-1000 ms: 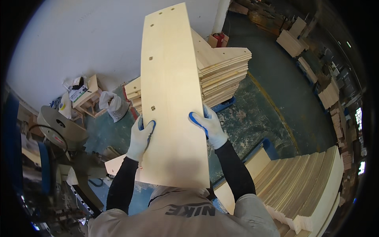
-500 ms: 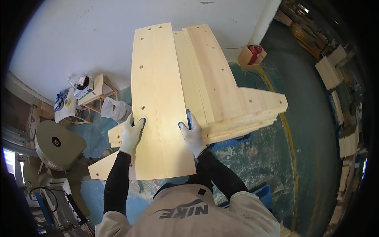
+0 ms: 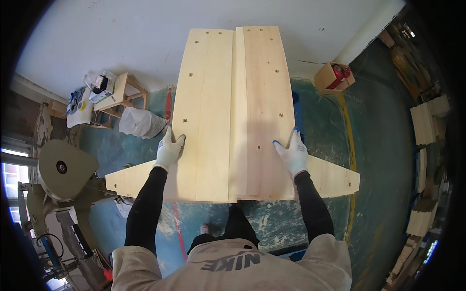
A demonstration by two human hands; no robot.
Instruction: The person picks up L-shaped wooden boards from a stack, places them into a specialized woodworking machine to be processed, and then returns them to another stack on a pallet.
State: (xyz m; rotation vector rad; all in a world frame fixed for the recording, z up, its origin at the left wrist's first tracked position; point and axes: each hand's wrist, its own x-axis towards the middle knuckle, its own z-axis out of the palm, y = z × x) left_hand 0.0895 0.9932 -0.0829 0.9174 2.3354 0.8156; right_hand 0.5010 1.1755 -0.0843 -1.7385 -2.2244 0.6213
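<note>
Two long pale wooden panels lie side by side lengthwise in front of me, the left panel (image 3: 206, 102) yellowish and the right panel (image 3: 264, 94) slightly pinker. Small dark holes run along their outer edges. A narrow strip of lower board (image 3: 239, 97) shows between them. My left hand (image 3: 168, 149), in a white glove with blue fingertips, grips the left panel's outer edge, thumb on top. On the opposite side my right hand (image 3: 294, 154), gloved alike, holds the right panel's outer edge, its thumb on the face. Tapered board ends (image 3: 332, 178) stick out beneath on both sides.
A beige machine with a rounded cover (image 3: 68, 169) stands at the left. Behind it are a small wooden table (image 3: 119, 94) and a white sack (image 3: 141, 122). A red fire extinguisher (image 3: 341, 75) sits in a wooden box at the far right. Stacked boards (image 3: 429, 121) line the right side.
The left panel has come down beside the right one, more level with it. My right hand has moved from the left panel's inner edge to the right panel's outer edge; my left hand stays on the left panel.
</note>
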